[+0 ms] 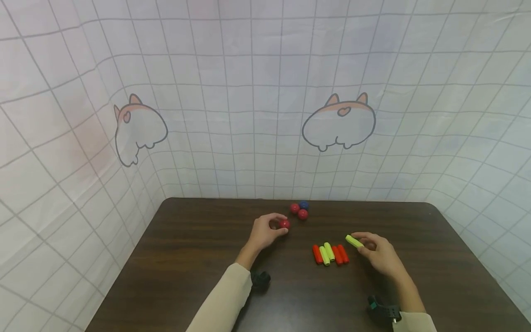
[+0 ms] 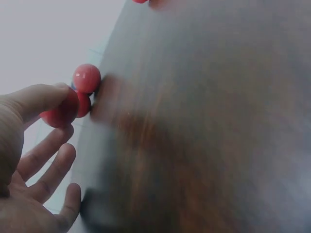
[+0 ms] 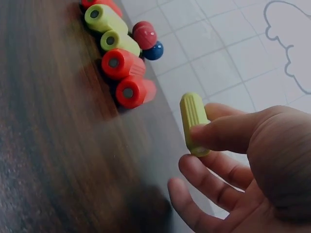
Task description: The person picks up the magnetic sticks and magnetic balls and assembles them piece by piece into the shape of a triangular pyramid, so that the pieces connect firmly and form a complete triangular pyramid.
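My left hand (image 1: 263, 233) pinches a red ball (image 1: 284, 223) between thumb and fingers over the back middle of the table. Just beyond it, two red balls (image 1: 303, 214) and a blue ball (image 1: 304, 205) sit clustered near the far edge. My right hand (image 1: 382, 256) pinches a yellow-green ribbed rod (image 3: 192, 114) by one end, its other end pointing up in the right wrist view. Left of that hand lies a side-by-side row of red rods (image 1: 317, 254) and yellow-green rods (image 1: 329, 251), with grey discs on the ends facing the right wrist camera.
The dark wooden table (image 1: 186, 258) ends at a white gridded cloth (image 1: 232, 138) hanging behind it and along both sides. Black straps with small devices (image 1: 383, 310) are worn on both wrists, below the light sleeves (image 1: 226, 299).
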The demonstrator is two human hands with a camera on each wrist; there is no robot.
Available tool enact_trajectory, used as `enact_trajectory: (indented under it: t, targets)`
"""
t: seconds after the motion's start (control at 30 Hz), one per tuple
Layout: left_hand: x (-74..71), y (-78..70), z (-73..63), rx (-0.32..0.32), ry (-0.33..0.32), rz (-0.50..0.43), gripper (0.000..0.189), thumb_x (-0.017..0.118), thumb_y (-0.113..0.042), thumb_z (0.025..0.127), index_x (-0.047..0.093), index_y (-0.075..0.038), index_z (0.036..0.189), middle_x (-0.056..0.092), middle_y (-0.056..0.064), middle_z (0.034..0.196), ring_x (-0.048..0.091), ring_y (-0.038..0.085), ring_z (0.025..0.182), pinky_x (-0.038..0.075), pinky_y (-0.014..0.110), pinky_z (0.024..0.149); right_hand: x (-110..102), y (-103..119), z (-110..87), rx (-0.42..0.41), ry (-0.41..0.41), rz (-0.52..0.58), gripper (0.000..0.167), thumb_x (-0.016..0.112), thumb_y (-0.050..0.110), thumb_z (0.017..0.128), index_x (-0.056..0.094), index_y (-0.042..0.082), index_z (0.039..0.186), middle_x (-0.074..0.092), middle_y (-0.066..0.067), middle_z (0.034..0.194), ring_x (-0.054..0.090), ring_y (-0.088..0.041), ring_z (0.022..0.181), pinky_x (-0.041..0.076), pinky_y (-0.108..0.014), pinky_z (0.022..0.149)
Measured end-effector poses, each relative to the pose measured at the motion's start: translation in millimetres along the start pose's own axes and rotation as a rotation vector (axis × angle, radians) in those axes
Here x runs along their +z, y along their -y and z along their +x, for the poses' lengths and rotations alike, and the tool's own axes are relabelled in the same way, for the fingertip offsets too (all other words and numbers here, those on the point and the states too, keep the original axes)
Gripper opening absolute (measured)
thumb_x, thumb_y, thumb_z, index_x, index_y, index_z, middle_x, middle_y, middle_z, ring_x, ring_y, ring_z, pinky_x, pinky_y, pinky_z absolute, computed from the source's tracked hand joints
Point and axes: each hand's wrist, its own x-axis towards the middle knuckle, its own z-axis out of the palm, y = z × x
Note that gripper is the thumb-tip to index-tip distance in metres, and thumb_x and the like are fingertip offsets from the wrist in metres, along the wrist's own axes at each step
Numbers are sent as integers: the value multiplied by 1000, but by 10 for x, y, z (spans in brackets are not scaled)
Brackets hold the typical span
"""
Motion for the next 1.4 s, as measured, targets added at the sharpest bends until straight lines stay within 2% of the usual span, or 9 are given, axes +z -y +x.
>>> enact_trajectory:
  t: [0.27, 0.6, 0.8, 0.93, 1.07, 1.17, 1.4]
  targets:
    - [-157, -32, -276, 11, 2, -67, 30, 85, -22, 85, 76, -23, 114, 76, -1, 104, 64, 10, 84, 53, 29, 76, 7, 161, -8, -86, 0, 39, 36, 67, 3, 96, 67, 9, 131, 64, -29, 130, 68, -41, 110, 57, -31, 74]
    - [-276, -112, -469, 27, -14, -116, 32, 85, -26, 85, 75, -25, 116, 76, -2, 103, 64, 11, 84, 53, 28, 74, 72, 509, -3, -172, 35, 83, 34, 69, 9, 96, 68, 14, 130, 68, -14, 122, 62, -25, 102, 49, -30, 71]
    - [-326, -145, -530, 34, -9, -151, 31, 85, -26, 85, 75, -25, 115, 76, 0, 105, 66, 12, 86, 54, 29, 75, 185, 704, 4, -247, 62, 121, 32, 69, 9, 96, 70, 16, 128, 69, -8, 114, 55, -21, 97, 44, -27, 64]
    - [-365, -159, -548, 37, -22, -167, 31, 85, -24, 85, 76, -25, 115, 76, 1, 106, 67, 13, 86, 55, 30, 76, 304, 810, 56, -311, 81, 153, 32, 69, 6, 96, 71, 14, 127, 69, -7, 114, 59, -18, 97, 51, -26, 70]
    - [-395, -167, -556, 40, -27, -166, 32, 85, -24, 85, 75, -25, 115, 76, 2, 107, 67, 13, 85, 56, 31, 76, 428, 909, 117, -342, 96, 170, 31, 69, 6, 95, 72, 13, 125, 69, -8, 113, 63, -18, 96, 54, -26, 69]
    - [-414, -170, -560, 46, -18, -166, 32, 85, -24, 86, 75, -25, 116, 76, 2, 108, 67, 13, 86, 56, 32, 77, 511, 968, 157, -358, 100, 177, 30, 70, 7, 95, 72, 14, 125, 70, -8, 113, 64, -19, 97, 53, -27, 71]
    - [-458, -186, -569, 46, 28, -157, 33, 83, -24, 87, 74, -26, 119, 75, 1, 109, 67, 12, 86, 55, 30, 77, 660, 1053, 236, -369, 111, 193, 29, 71, 9, 95, 73, 15, 124, 71, -5, 112, 65, -22, 102, 53, -35, 85]
